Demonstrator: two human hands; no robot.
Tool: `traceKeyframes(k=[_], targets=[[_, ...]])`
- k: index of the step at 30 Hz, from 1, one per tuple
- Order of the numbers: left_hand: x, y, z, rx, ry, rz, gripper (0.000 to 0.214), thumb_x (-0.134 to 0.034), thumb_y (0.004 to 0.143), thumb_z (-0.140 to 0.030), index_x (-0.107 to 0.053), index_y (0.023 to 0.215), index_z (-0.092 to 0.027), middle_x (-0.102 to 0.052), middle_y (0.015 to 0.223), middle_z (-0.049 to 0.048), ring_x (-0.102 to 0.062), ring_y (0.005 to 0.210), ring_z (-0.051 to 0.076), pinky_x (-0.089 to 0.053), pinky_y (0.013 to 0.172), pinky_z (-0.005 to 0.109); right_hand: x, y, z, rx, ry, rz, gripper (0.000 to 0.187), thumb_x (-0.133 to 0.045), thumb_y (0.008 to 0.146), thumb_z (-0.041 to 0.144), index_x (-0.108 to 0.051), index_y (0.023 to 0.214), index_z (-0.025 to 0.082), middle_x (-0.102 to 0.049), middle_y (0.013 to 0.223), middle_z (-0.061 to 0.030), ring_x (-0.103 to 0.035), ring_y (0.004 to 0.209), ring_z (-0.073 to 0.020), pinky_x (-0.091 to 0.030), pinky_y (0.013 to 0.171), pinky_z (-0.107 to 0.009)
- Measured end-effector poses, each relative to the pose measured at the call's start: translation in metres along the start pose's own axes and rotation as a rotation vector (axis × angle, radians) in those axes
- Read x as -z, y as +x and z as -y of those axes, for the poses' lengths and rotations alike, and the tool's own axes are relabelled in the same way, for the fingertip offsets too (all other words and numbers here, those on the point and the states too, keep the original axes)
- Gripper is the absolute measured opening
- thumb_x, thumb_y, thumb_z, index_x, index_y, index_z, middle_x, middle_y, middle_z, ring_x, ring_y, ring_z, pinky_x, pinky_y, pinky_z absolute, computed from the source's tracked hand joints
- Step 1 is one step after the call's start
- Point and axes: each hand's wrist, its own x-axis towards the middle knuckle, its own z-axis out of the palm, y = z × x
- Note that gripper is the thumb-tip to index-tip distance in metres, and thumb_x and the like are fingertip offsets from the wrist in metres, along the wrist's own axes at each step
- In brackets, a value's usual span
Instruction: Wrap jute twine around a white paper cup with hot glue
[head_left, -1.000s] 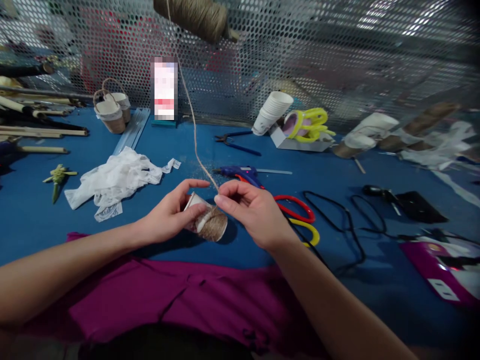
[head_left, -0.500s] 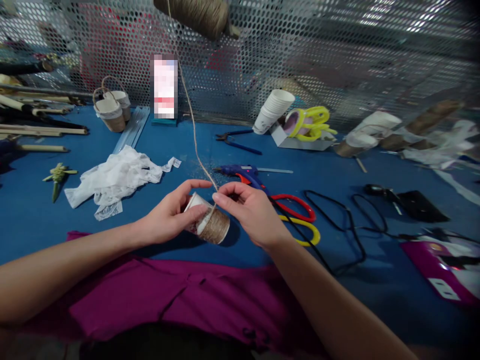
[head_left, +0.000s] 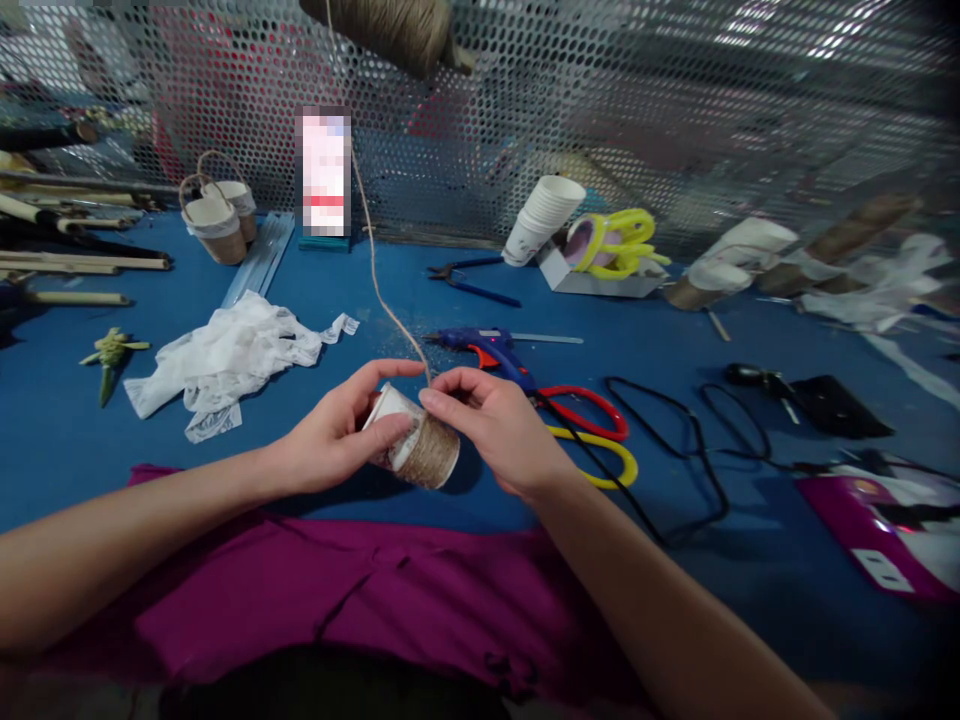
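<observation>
A small paper cup point(head_left: 429, 455), its lower part wrapped in brown twine and its rim part white, lies tilted on its side above the table's near edge. My left hand point(head_left: 360, 425) grips the cup at the rim end, thumb along its side. With thumb and forefinger pinched at the wrapped part, my right hand point(head_left: 480, 415) holds the twine point(head_left: 386, 305). That strand rises slackly from the cup to a large spool point(head_left: 390, 35) at the top of the view. My right fingers hide where the twine meets the cup.
A blue glue gun point(head_left: 499, 350) and scissors point(head_left: 592, 410) with red and yellow handles lie just beyond my right hand. White lace point(head_left: 232, 360) is heaped at left. Pliers point(head_left: 480, 280), stacked paper cups point(head_left: 544, 220) and handled cups point(head_left: 217, 225) stand farther back. A black cord point(head_left: 697, 450) loops at right.
My right hand has shifted slightly left and down on the cup, and the twine sags a bit more. The left hand keeps its grip; the whole view has shifted slightly.
</observation>
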Motion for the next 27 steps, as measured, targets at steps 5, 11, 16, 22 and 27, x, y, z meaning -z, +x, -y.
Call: traceKeyframes(k=[5,11,16,22,27], targets=[[-0.0012,-0.0015,-0.0002,-0.048,0.029,0.003,0.039,-0.048,0.084,-0.023,-0.034,0.12,-0.016,-0.047,0.073,-0.002,-0.047,0.061,0.008,-0.045,0.056,0.019,-0.0013,-0.0014,0.0011,-0.021,0.052,0.008,0.019,-0.063,0.067,0.034,-0.054,0.069,0.017,-0.051,0.066,0.003,-0.044,0.059,-0.009,-0.035,0.057,-0.026],[0.0012,-0.0055,0.0039,-0.171,0.161,0.022,0.038,-0.047,0.085,-0.021,-0.035,0.121,-0.018,-0.047,0.077,-0.0014,-0.046,0.064,0.008,-0.042,0.058,0.017,-0.0011,-0.001,0.0009,-0.04,0.064,0.025,0.019,-0.062,0.067,0.033,-0.053,0.071,0.017,-0.051,0.069,0.0027,-0.044,0.063,-0.0096,-0.036,0.061,-0.027],[0.0013,-0.0061,0.0057,-0.21,0.229,0.008,0.038,-0.046,0.086,-0.02,-0.035,0.122,-0.02,-0.047,0.075,-0.002,-0.046,0.062,0.008,-0.041,0.057,0.017,-0.0024,-0.0013,0.0005,0.016,-0.045,0.047,0.014,-0.054,0.074,0.031,-0.05,0.074,0.018,-0.049,0.071,0.0023,-0.045,0.066,-0.0107,-0.037,0.063,-0.027],[-0.0005,-0.0057,0.0033,-0.141,0.173,-0.011,0.038,-0.047,0.085,-0.023,-0.036,0.121,-0.017,-0.048,0.075,-0.0011,-0.047,0.061,0.008,-0.045,0.057,0.018,-0.004,-0.0043,0.0021,0.077,-0.456,-0.012,0.015,-0.04,0.084,0.031,-0.044,0.075,0.02,-0.045,0.062,0.0031,-0.041,0.057,-0.0121,-0.032,0.056,-0.028],[-0.0014,-0.0051,0.0006,-0.126,0.186,-0.024,0.04,-0.049,0.083,-0.023,-0.037,0.12,-0.016,-0.049,0.075,-0.0005,-0.047,0.06,0.009,-0.044,0.056,0.018,-0.0041,-0.0052,0.0028,0.096,-0.535,-0.019,0.015,-0.038,0.086,0.03,-0.042,0.075,0.02,-0.045,0.061,0.003,-0.042,0.057,-0.0129,-0.032,0.055,-0.028]])
